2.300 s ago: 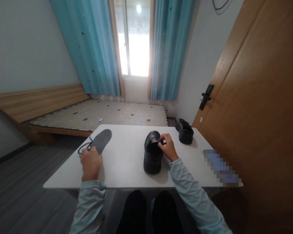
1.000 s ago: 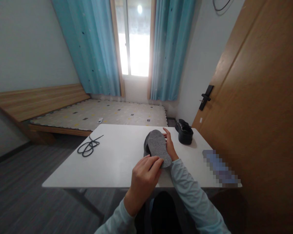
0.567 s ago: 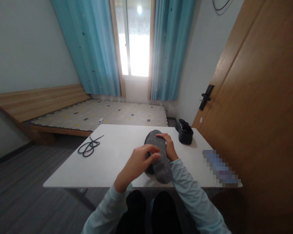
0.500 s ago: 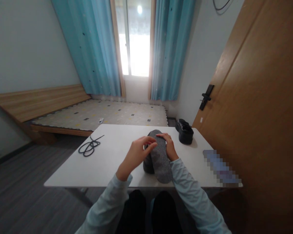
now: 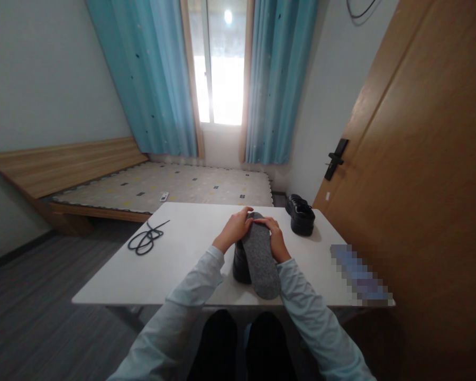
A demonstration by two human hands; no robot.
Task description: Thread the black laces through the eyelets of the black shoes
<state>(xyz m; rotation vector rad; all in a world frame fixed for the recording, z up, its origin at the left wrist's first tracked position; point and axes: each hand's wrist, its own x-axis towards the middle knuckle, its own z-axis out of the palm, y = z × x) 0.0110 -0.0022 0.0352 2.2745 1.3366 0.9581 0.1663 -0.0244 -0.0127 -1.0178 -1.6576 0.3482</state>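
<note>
A grey insole (image 5: 261, 259) slants over a black shoe (image 5: 241, 264) near the front middle of the white table (image 5: 182, 275). Its broad lower end reaches toward the front edge, and it hides much of the shoe. My left hand (image 5: 235, 227) is closed at the insole's upper left end, thumb and fingers pinching there. On the other side my right hand (image 5: 275, 238) holds the insole's upper right edge, fingertips bent over its face. The fingertips of both hands nearly meet at the top.
A second black shoe (image 5: 301, 216) stands at the table's back right. A dark lace (image 5: 146, 241) lies looped at the left. A pixelated bluish item (image 5: 359, 272) rests along the right edge. Behind the table is a bed (image 5: 190, 182); a wooden door (image 5: 420, 159) is at the right.
My left hand has moved up and away from me, from over the insole's middle to its upper end, and closed there. My right hand and the insole have barely moved.
</note>
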